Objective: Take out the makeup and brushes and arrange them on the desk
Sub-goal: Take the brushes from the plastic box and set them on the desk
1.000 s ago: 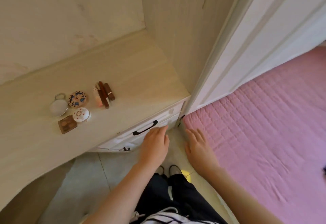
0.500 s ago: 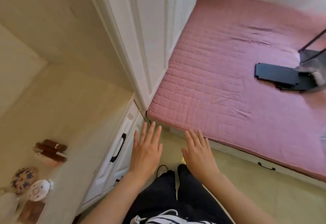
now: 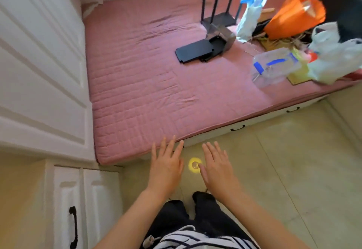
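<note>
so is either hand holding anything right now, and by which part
Nothing is held: the left hand and the right hand both have straight, spread fingers above the pale tiled floor.

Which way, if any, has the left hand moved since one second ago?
Yes. The left hand has left the black drawer handle, moving right to hover open at the edge of the pink mattress.

Single head-worn camera, looking steeply down and forward, near the floor point(image 3: 284, 170)
</note>
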Tool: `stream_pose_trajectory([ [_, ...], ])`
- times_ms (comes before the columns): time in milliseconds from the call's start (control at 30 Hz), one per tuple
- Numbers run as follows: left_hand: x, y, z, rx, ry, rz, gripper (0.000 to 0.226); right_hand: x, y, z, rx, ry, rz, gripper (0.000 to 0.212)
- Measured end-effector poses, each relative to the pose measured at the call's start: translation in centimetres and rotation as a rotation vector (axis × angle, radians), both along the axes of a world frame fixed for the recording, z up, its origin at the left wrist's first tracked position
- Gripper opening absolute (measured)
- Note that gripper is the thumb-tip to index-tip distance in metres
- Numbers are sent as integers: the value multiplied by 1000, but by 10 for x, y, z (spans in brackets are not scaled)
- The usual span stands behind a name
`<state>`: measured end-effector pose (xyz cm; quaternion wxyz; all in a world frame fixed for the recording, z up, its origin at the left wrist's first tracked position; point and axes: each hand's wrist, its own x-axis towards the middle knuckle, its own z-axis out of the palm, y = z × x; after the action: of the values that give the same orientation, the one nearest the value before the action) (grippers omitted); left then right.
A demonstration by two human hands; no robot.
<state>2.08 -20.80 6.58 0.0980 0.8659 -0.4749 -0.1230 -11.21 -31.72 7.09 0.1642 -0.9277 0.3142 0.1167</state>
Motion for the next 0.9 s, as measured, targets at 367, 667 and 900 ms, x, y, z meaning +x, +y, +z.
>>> stream_pose_trajectory([
  [367, -136, -156, -7, -3, 28, -376, 58, -150, -103, 1, -9, -4, -353, 62],
  [667, -212, -259, -8, 18, -2, -628, 58, -243, -159, -7, 3, -97, -695, 64],
  [900, -227, -330, -6, 60, -25, -710, 57, -286, -207, -13, -11, -103, -903, 63],
])
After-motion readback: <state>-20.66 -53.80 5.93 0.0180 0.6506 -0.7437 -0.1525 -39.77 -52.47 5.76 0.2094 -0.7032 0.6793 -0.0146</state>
